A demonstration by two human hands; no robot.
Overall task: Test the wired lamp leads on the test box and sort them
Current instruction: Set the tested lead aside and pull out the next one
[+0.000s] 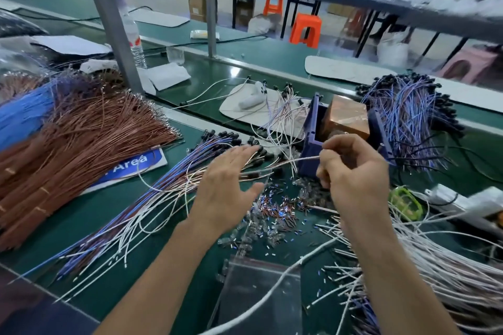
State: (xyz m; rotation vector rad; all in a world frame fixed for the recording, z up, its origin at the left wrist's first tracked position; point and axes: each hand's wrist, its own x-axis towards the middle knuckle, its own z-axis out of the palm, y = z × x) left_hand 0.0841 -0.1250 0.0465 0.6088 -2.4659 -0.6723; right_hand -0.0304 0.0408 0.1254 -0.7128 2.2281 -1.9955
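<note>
The test box [313,141], a dark blue frame around a copper block [347,117], stands at centre right on the green bench. My right hand [353,171] pinches a white lamp lead [288,162] just in front of the box. My left hand [228,174] hovers with fingers spread over a fan of blue, brown and white leads [152,198] whose black lamp heads lie near my fingertips. A heap of blue and purple leads [408,117] lies right of the box.
Large bundles of brown wire [81,139] and blue wire [19,114] fill the left. White leads [435,266] pile at lower right. Small clipped bits [272,212] and a clear zip bag [258,294] lie in front. A grey post [109,22] and a bottle [133,35] stand behind.
</note>
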